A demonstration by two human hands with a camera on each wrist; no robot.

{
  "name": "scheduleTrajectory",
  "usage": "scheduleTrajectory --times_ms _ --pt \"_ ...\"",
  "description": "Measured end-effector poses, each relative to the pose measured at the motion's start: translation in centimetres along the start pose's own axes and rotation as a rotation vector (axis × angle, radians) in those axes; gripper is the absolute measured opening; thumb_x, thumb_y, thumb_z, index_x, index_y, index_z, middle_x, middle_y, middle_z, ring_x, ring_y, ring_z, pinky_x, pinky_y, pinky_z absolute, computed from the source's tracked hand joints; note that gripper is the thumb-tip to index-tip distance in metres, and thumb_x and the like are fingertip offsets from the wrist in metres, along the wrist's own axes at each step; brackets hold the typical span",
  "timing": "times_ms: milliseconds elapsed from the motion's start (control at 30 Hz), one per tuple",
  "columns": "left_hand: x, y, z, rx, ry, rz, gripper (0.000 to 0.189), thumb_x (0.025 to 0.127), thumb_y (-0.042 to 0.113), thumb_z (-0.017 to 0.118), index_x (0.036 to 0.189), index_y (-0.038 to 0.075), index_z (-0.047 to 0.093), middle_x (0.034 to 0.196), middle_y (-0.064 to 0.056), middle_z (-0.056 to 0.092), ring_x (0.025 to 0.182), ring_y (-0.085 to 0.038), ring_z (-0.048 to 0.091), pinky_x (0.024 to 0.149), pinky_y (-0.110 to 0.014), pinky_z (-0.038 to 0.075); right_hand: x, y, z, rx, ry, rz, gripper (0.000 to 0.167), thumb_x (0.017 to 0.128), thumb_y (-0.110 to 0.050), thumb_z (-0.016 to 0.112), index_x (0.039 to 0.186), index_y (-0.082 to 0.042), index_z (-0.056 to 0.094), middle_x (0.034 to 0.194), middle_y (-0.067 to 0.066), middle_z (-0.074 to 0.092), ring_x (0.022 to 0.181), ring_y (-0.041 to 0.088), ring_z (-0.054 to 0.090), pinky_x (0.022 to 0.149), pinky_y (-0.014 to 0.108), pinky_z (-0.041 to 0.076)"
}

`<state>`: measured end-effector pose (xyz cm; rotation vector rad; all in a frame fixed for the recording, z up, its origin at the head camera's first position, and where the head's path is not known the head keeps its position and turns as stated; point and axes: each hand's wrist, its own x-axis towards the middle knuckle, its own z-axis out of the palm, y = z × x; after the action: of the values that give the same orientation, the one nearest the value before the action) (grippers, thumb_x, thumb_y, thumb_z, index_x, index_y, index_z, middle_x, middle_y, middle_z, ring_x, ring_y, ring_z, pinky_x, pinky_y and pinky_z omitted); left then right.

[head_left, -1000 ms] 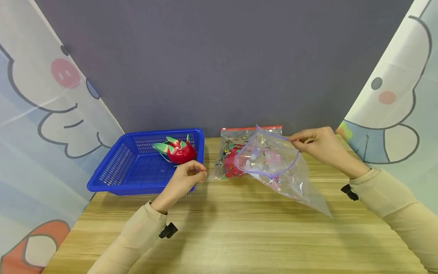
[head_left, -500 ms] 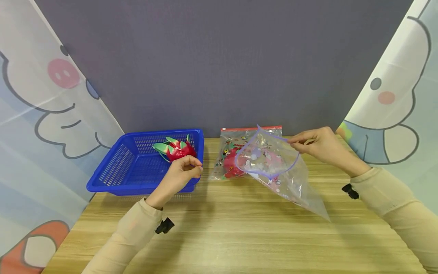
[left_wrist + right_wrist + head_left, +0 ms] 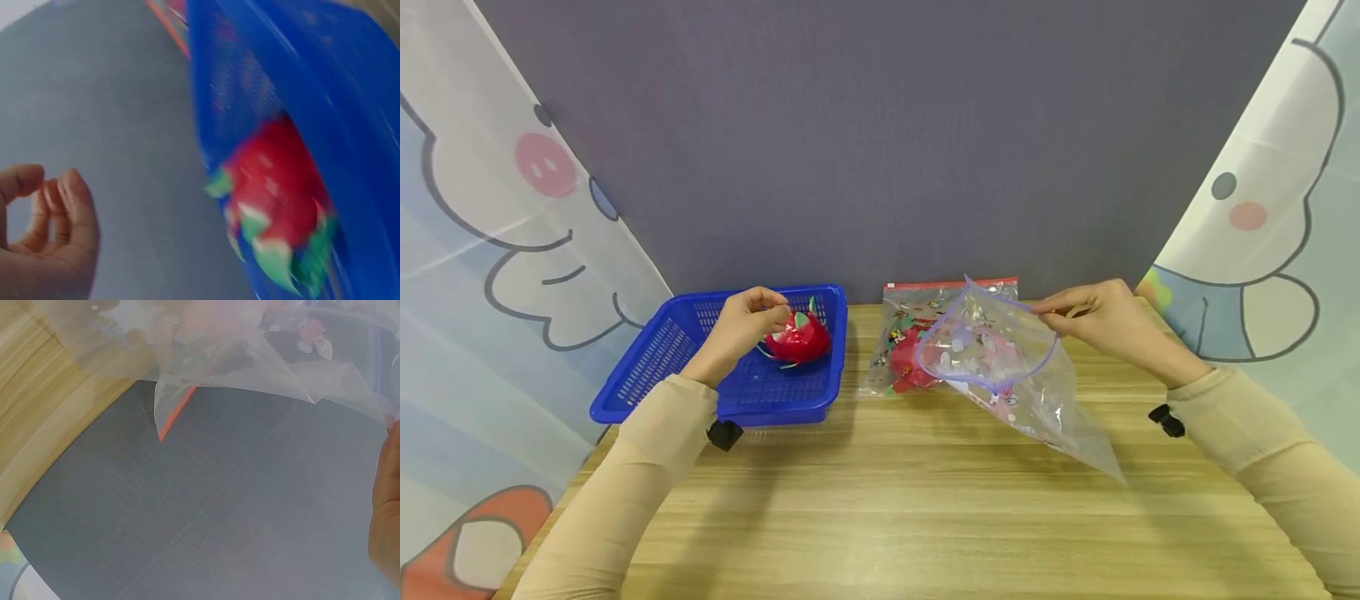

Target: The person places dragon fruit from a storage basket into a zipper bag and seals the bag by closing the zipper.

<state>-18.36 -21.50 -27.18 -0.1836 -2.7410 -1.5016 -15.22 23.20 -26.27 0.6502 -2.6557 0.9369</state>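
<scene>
In the head view my right hand pinches the purple-edged rim of a clear plastic zip bag with printed pictures. The bag's mouth gapes toward the left and its body hangs down to the right. My left hand is over the blue basket, loosely curled with nothing in it; the left wrist view shows a gap between its thumb and fingers. A red toy dragon fruit with green leaf tips lies in the basket's right end, partly covered by that hand in the head view.
The blue basket stands on the left of the wooden table. Behind the held bag lies another clear bag with a red zip strip and a red dragon fruit inside. A grey panel closes the back, with cartoon-printed cloths on both sides.
My left hand has moved left and away from me, from the basket's right front edge to over the basket. The right hand and its bag have stayed nearly still.
</scene>
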Motion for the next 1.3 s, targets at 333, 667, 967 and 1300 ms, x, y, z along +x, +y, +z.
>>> scheduleTrajectory --times_ms 333,667,967,1300 --pt "3.6 -4.2 -2.7 0.634 -0.059 0.302 0.021 0.087 0.012 0.059 0.106 0.004 0.063 0.097 -0.012 0.064 0.088 -0.026 0.06 0.075 -0.042 0.05 0.1 0.1 0.1 0.007 -0.013 -0.007 0.012 0.084 -0.011 0.065 0.09 -0.013 0.075 0.092 0.01 0.071 0.06 0.005 0.063 0.044 0.02 0.043" --pt "6.2 -6.4 -2.1 0.913 -0.244 0.368 0.045 0.077 0.031 0.065 0.115 0.008 0.061 0.119 -0.013 0.057 0.11 -0.033 0.053 0.094 -0.052 0.042 0.2 0.0 0.4 -0.003 -0.023 -0.012 0.011 0.084 -0.012 0.065 0.091 -0.012 0.074 0.092 0.01 0.071 0.061 0.001 0.063 0.05 0.02 0.048" --pt "7.9 -8.8 -1.6 1.098 -0.326 0.339 0.075 0.073 0.047 0.065 0.131 0.003 0.046 0.136 -0.019 0.043 0.129 -0.037 0.035 0.105 -0.052 0.031 0.8 -0.6 0.9 -0.02 -0.037 0.007 0.011 0.084 -0.016 0.065 0.091 -0.015 0.074 0.092 0.007 0.071 0.062 0.007 0.065 0.049 0.021 0.047" --pt "9.8 -10.1 0.5 1.237 -0.4 0.474 0.097 0.058 0.059 0.073 0.133 0.006 0.042 0.122 -0.015 0.051 0.114 -0.035 0.05 0.1 -0.049 0.038 0.1 -0.6 0.0 -0.138 0.021 -0.059 0.01 0.08 -0.013 0.069 0.086 -0.018 0.075 0.086 0.001 0.072 0.058 -0.003 0.059 0.047 0.017 0.044"
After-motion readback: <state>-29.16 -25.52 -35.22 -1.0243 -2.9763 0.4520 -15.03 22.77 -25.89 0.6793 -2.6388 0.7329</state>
